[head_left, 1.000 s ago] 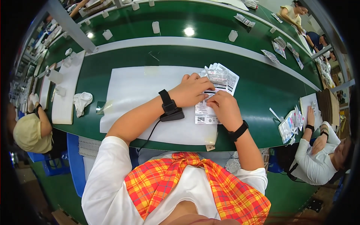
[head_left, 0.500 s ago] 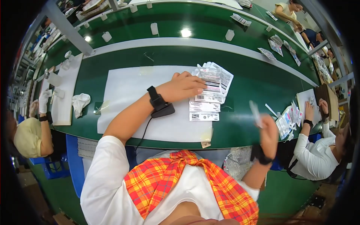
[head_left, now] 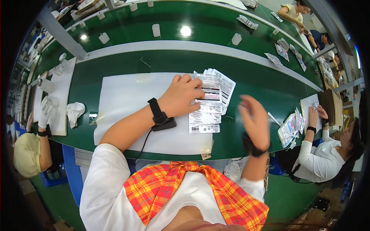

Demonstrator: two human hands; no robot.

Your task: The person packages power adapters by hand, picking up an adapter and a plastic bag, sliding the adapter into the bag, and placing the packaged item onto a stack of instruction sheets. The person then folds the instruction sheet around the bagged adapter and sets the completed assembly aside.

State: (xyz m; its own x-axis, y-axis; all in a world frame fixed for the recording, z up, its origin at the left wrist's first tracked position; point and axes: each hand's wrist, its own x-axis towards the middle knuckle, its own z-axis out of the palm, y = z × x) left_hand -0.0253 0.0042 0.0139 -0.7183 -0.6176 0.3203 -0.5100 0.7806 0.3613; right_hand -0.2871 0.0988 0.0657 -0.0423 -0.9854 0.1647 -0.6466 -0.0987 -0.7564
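A stack of flat printed packets (head_left: 208,91), white with dark text and some pink, lies fanned out at the right edge of a white sheet (head_left: 127,100). My left hand (head_left: 183,95) rests on the stack's left side, its fingers spread over the packets. Right of the stack my right hand (head_left: 255,122) hovers above the green table, fingers apart and slightly blurred, with nothing visible in them. Farther right are a loose pile of packets (head_left: 288,130) and a thin white strip (head_left: 274,119).
A co-worker in white (head_left: 322,158) sits at the right, another in pale yellow (head_left: 29,154) at the left. A white cloth (head_left: 75,113) lies left of the sheet. A grey rail (head_left: 185,45) crosses behind; small white bottles (head_left: 155,30) stand beyond it.
My right hand has moved left toward the stack, and the small pale strip it held is no longer in it. My left hand stays on the packets. The view has shifted slightly.
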